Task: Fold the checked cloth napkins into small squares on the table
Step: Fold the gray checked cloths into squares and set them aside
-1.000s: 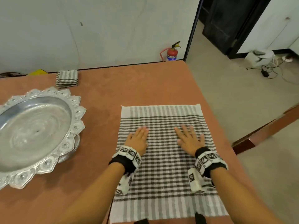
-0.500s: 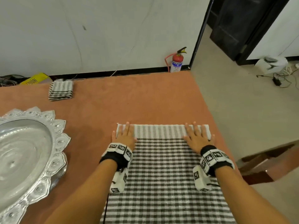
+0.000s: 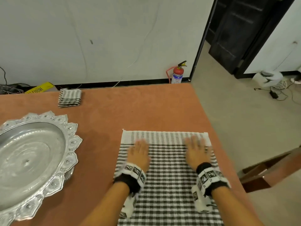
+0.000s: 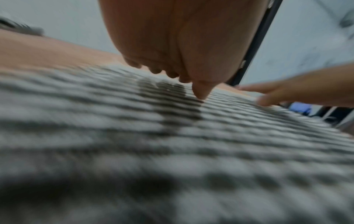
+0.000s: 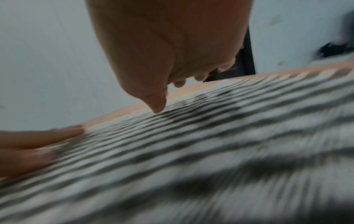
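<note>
A black-and-white checked napkin lies spread flat on the orange table, its far border striped. My left hand lies flat on its left half, fingers straight and pointing away from me. My right hand lies flat on the right half in the same way. Both hands are blurred by motion. In the left wrist view the left hand hovers close over the checked napkin; the right wrist view shows the right hand likewise over the napkin. A folded napkin sits at the far left.
A large ornate silver platter fills the left side of the table. The table's right edge runs close beside the spread napkin, with floor beyond. A red fire extinguisher stands against the wall, and a wooden bench is at the right.
Both hands slid forward over the napkin to its far striped border, then drew back a little toward me. The napkin stays flat.
</note>
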`<state>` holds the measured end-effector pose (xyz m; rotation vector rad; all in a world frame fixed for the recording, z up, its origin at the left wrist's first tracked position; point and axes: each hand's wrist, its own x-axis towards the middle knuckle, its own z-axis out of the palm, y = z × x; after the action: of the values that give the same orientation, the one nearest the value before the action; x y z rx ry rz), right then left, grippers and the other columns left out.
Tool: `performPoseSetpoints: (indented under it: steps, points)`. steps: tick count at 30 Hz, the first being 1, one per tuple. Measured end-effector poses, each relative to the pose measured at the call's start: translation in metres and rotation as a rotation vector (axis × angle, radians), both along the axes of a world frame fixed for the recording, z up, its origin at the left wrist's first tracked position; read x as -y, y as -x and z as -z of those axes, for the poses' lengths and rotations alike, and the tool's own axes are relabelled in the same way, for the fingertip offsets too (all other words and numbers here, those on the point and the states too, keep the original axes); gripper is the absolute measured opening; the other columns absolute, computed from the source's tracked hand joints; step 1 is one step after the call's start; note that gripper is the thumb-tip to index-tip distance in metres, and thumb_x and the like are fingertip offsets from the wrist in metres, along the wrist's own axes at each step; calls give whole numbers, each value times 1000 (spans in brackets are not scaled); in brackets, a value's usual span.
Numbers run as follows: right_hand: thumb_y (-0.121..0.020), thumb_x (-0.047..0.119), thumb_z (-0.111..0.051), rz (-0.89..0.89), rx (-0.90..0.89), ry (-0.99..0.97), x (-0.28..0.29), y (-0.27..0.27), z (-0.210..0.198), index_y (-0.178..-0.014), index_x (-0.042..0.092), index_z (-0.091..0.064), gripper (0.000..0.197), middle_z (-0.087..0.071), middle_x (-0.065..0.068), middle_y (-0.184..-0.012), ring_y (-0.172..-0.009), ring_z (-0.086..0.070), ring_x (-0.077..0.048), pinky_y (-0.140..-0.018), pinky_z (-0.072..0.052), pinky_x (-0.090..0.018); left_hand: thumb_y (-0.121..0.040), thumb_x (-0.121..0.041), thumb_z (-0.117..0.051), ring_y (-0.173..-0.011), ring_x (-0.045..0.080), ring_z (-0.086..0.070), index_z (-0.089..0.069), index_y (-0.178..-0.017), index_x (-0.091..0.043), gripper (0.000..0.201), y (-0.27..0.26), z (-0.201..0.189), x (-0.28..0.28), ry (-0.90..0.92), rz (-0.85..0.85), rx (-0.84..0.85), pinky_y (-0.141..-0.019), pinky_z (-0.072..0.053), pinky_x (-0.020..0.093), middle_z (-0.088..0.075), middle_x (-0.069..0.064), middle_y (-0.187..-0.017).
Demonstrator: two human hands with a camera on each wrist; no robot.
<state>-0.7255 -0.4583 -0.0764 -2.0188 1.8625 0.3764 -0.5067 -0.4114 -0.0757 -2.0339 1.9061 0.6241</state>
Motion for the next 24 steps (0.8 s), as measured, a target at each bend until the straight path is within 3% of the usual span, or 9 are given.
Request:
performPoseSetpoints:
  steps: [2,4,6,8,10,14,16,21,24]
  points:
    - [-101,33,-25,-156,91,-52,-36,-31,4,-148,33,11,59,22,2,-156,-145,18,-27,-115,2,-54,-101,-33,-19,-145,21,17,13,-148,-17,59,34,7,-35,-27,95,-117,-118,4,44,26,-1,-153]
    - [-101,39,-19,-208,84,-125,-71,-26,12,-147,36,13,55,29,7,-151,-144,21,-23,-114,6,-53,-101,-36,-15,-145,18,18,14,-148,-18,58,28,11,-66,-42,70,-99,-119,5,42,27,-6,-152]
    - [-100,46,-14,-96,45,-129,-88,11,13,-145,38,15,54,32,10,-148,-144,21,-21,-114,7,-53,-101,-35,-15,-145,16,18,14,-148,-19,57,-4,11,-83,-35,-57,-73,-120,5,41,23,-4,-155]
    - [-100,46,-15,53,6,-143,-88,46,8,-146,36,14,56,25,6,-154,-145,18,-23,-116,2,-51,-101,-33,-18,-145,17,16,14,-148,-14,60,-27,6,-91,-56,-176,-46,-119,4,40,22,1,-156]
    - [-101,41,-20,125,-44,-111,-94,52,3,-149,30,9,57,18,-1,-158,-145,13,-29,-117,-4,-52,-101,-33,-22,-146,21,14,12,-148,-9,62,-18,-1,-98,-51,-146,-53,-119,1,40,20,7,-156]
    - [-100,36,-22,-61,36,-89,-150,-9,5,-149,32,7,56,17,0,-158,-145,14,-28,-115,-3,-54,-102,-33,-23,-145,23,15,11,-148,-9,62,48,6,-133,-75,75,-114,-119,2,40,20,6,-156]
    - [-101,41,-17,-110,47,-118,-181,-9,10,-147,37,11,55,22,4,-156,-144,18,-24,-115,3,-54,-101,-33,-24,-145,20,15,11,-148,-13,62,39,9,-148,-42,67,-91,-119,3,40,19,3,-156]
    - [-99,48,-16,164,-11,-163,-190,67,1,-146,39,12,55,20,6,-157,-145,16,-25,-116,0,-54,-101,-32,-21,-146,19,14,12,-148,-11,61,-29,1,-177,-45,-160,15,-118,4,41,19,5,-156]
    - [-99,43,-20,120,-50,-84,-196,49,-2,-148,31,11,59,18,-2,-158,-145,14,-31,-116,1,-54,-102,-33,-20,-145,22,15,11,-148,-9,61,6,1,-191,-25,-75,27,-119,4,42,18,7,-156]
